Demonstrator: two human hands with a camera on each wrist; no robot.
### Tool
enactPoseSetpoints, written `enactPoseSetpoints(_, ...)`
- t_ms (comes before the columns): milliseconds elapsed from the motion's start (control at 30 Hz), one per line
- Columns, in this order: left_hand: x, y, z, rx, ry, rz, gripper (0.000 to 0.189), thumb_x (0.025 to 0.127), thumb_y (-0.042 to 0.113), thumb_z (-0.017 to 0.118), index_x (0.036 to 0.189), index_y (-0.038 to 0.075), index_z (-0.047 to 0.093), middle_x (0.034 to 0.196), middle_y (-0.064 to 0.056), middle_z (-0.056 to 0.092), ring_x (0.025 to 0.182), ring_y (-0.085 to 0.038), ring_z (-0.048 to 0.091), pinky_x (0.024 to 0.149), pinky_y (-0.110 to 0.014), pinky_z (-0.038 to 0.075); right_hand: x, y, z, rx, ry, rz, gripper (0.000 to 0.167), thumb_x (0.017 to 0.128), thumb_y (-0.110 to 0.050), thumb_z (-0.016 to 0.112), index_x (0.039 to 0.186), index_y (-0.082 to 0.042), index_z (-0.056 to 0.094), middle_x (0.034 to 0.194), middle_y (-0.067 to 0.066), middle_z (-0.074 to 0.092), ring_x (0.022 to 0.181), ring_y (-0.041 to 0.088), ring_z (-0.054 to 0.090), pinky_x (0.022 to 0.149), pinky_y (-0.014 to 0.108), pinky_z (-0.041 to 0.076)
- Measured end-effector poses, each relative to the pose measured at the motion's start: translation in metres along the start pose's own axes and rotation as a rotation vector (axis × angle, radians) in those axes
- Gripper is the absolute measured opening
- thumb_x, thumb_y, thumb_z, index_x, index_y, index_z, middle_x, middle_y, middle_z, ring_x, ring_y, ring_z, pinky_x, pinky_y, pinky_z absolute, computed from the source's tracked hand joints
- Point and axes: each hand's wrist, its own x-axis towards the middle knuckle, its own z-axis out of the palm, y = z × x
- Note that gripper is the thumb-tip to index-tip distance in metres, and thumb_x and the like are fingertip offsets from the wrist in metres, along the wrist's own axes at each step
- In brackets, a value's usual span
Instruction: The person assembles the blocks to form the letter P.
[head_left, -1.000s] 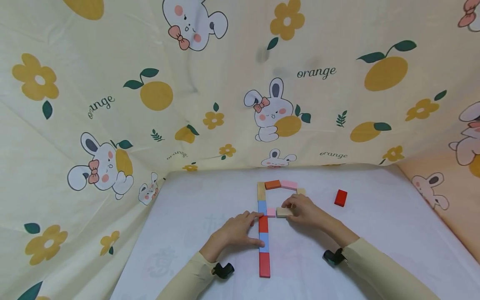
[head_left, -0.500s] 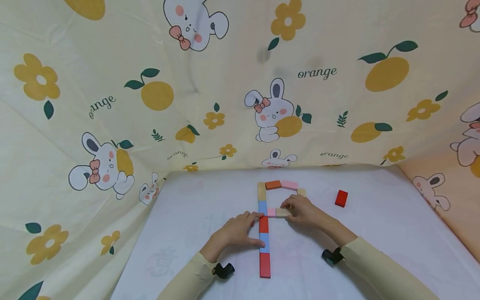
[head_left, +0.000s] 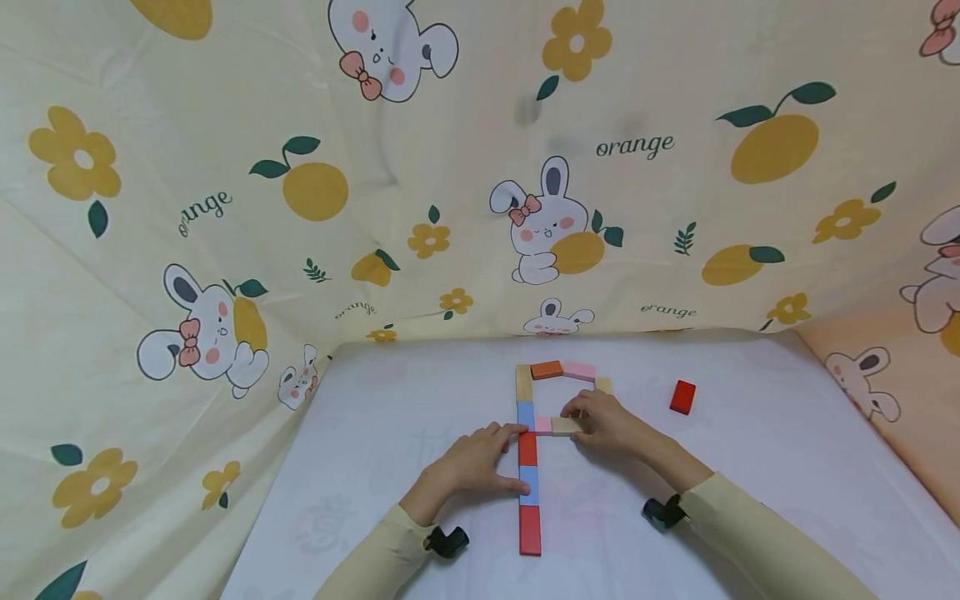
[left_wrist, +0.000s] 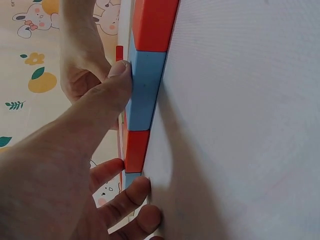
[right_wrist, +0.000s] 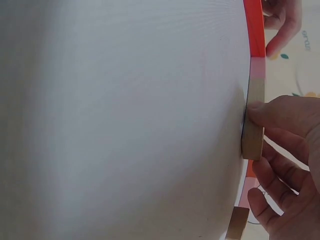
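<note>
My right hand (head_left: 613, 423) pinches a plain wooden block (head_left: 562, 426), thumb on its near side in the right wrist view. That block's left end meets a short pink block (head_left: 543, 426), which sits against the column of blocks. Along the column, my left hand (head_left: 471, 461) lies with fingers spread: its thumb touches the lower blue block (left_wrist: 145, 95), and its index fingertip is where the upper blue block (head_left: 525, 412) meets a red block (head_left: 528, 450). Another red block (head_left: 529, 533) forms the column's near end.
A tan block (head_left: 523, 383) tops the column, with an orange block (head_left: 546, 369), a pink block (head_left: 579, 370) and another tan block (head_left: 603, 384) curving right from it. A loose red block (head_left: 682, 397) lies farther right on the white table. Patterned cloth (head_left: 450, 275) walls the back and sides.
The wooden block has moved slightly left with my right hand, closing the gap to the short pink block. The left hand has stayed in place.
</note>
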Motion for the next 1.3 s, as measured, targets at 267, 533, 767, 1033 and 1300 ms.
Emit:
enactPoseSetpoints(267, 0.0, 0.0, 0.0, 0.001, 0.002, 0.002, 0.096, 0.081, 0.07, 0.083, 0.161, 0.034, 0.044, 0.113, 0.009, 0.059, 0.099, -0.005, 0.054, 0.081, -0.032, 0.048, 0.0, -0.001, -0.001, -0.003, -0.005, 0.002, 0.033, 0.089, -0.013, 0.087, 0.12, -0.012, 0.075, 0.111, -0.002, 0.068, 0.1, 0.015, 0.058, 0.09, 0.034, 0.057)
enactPoseSetpoints(533, 0.0, 0.0, 0.001, 0.001, 0.0, -0.002, 0.097, 0.081, 0.07, 0.083, 0.161, 0.034, 0.044, 0.114, 0.009, 0.059, 0.1, -0.006, 0.054, 0.082, -0.033, 0.048, 0.001, -0.002, -0.001, -0.002, -0.012, 0.011, 0.034, 0.09, -0.014, 0.087, 0.122, -0.011, 0.075, 0.111, -0.002, 0.068, 0.1, 0.015, 0.058, 0.089, 0.033, 0.057)
enactPoseSetpoints(767, 0.001, -0.001, 0.001, -0.001, 0.0, -0.003, 0.097, 0.081, 0.07, 0.083, 0.161, 0.034, 0.043, 0.112, 0.009, 0.059, 0.099, -0.006, 0.054, 0.082, -0.033, 0.048, -0.006, -0.002, -0.007, 0.005, 0.02, 0.017, 0.038, 0.092, -0.018, 0.087, 0.127, -0.011, 0.075, 0.117, 0.001, 0.068, 0.106, 0.019, 0.058, 0.093, 0.042, 0.054)
enactPoseSetpoints(1033, 0.0, 0.0, 0.001, 0.003, 0.008, 0.005, 0.097, 0.081, 0.069, 0.084, 0.161, 0.034, 0.043, 0.114, 0.009, 0.059, 0.1, -0.006, 0.054, 0.082, -0.033, 0.048, -0.027, 0.015, -0.024, 0.046, 0.09, 0.035, 0.037, 0.094, -0.016, 0.083, 0.129, -0.009, 0.074, 0.12, 0.006, 0.068, 0.113, 0.026, 0.058, 0.1, 0.054, 0.047)
enactPoseSetpoints(1300, -0.002, 0.002, 0.0, 0.0, 0.006, 0.009, 0.098, 0.081, 0.069, 0.084, 0.162, 0.032, 0.043, 0.113, 0.008, 0.059, 0.099, -0.006, 0.053, 0.083, -0.033, 0.048, -0.053, 0.041, -0.044, 0.035, 0.188, 0.091, 0.038, 0.094, -0.012, 0.083, 0.129, -0.008, 0.072, 0.117, 0.006, 0.069, 0.111, 0.029, 0.06, 0.095, 0.053, 0.053)
